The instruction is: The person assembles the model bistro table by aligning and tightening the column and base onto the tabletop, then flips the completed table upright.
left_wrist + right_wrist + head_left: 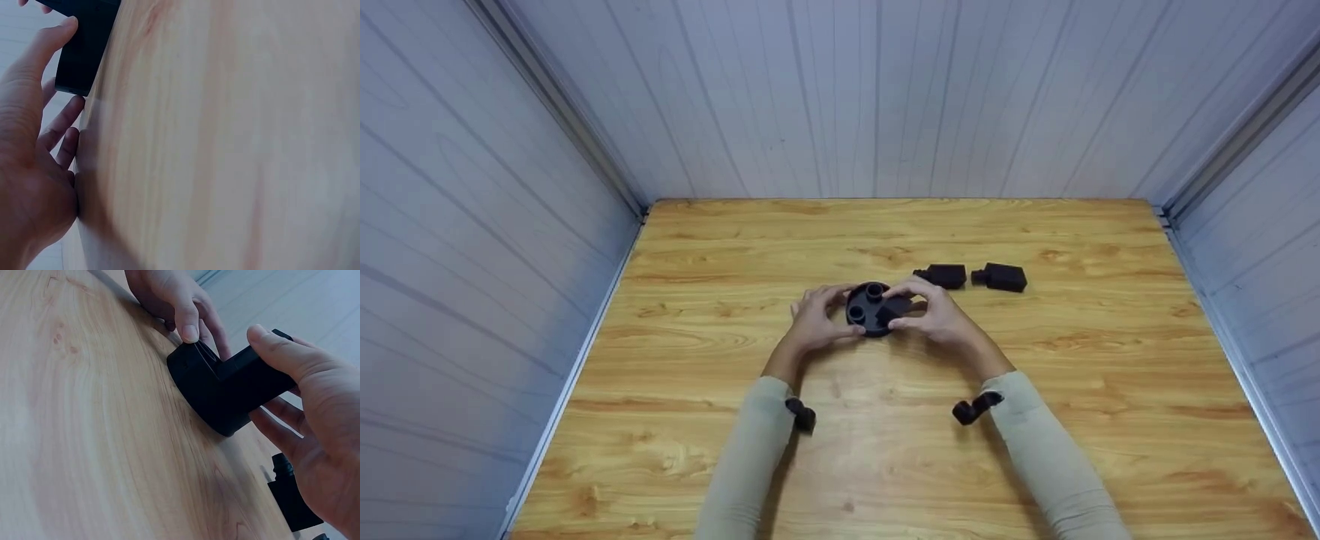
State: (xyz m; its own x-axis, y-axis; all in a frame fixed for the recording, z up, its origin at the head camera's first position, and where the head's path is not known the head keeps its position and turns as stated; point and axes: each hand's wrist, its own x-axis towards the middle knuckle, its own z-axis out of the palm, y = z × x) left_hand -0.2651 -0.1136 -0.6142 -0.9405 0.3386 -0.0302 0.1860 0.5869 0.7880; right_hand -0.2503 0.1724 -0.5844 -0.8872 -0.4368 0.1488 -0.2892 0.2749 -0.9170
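A round black base (871, 308) with raised ring-shaped sockets lies on the wooden table between both hands. My left hand (816, 321) grips its left side, thumb on the near rim and fingers around the far side. With thumb and fingers my right hand (939, 319) holds a black rectangular block (894, 309) over the right part of the base. In the right wrist view the block (261, 377) stands up from the base (194, 385), its lower end hidden at the raised rim. The left wrist view shows the left thumb pressing the base's edge (84, 53).
Two more black rectangular blocks, each with a narrow ridged neck, lie behind the right hand: one nearer (946, 276), one farther right (1005, 277). The wooden table (720, 262) meets pale panelled walls (840, 97) at the back and sides. Black wrist cameras (802, 416) hang inside both forearms.
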